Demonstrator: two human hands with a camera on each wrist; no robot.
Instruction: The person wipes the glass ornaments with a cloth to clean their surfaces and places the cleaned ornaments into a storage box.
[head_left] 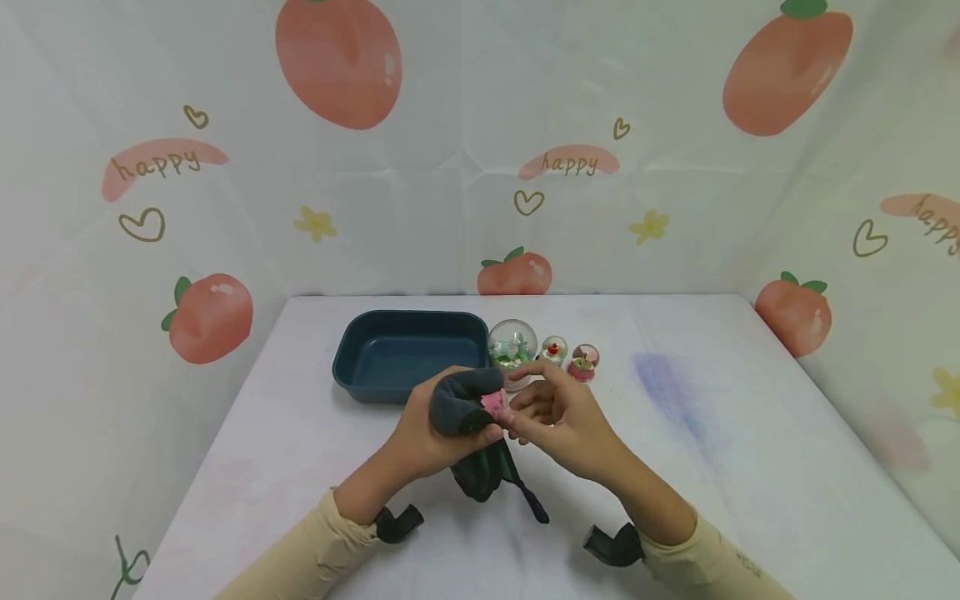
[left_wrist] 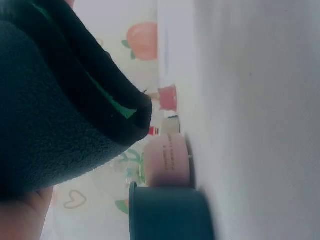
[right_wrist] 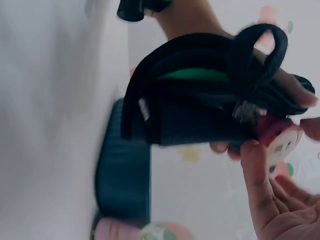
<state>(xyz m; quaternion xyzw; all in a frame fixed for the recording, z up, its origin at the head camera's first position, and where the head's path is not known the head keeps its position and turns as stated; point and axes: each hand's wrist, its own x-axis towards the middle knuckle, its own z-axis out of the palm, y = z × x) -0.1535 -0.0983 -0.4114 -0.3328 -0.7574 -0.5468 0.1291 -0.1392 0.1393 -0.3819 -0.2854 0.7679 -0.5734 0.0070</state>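
Note:
My left hand (head_left: 422, 433) grips a soft dark grey fabric pouch (head_left: 459, 402) in front of the basin, fingers behind it and thumb at its front. Green lining (right_wrist: 195, 75) shows inside its opening, and a dark strap loop (right_wrist: 260, 50) stands out from it in the right wrist view. With thumb and fingertip, my right hand (head_left: 566, 421) pinches a small pink piece (head_left: 496, 406) at the pouch's right side. From the right wrist, this piece shows a cream face-like front (right_wrist: 284, 145) with dark marks. I cannot tell whether it is fastened to the pouch.
Behind my hands stands a dark teal rectangular basin (head_left: 360, 382). Beside it on the right are a large snow globe (head_left: 513, 342) and two small ones, a red-centred globe (head_left: 554, 348) and a pink-based globe (head_left: 583, 363). All stand on the white-covered table (head_left: 720, 500).

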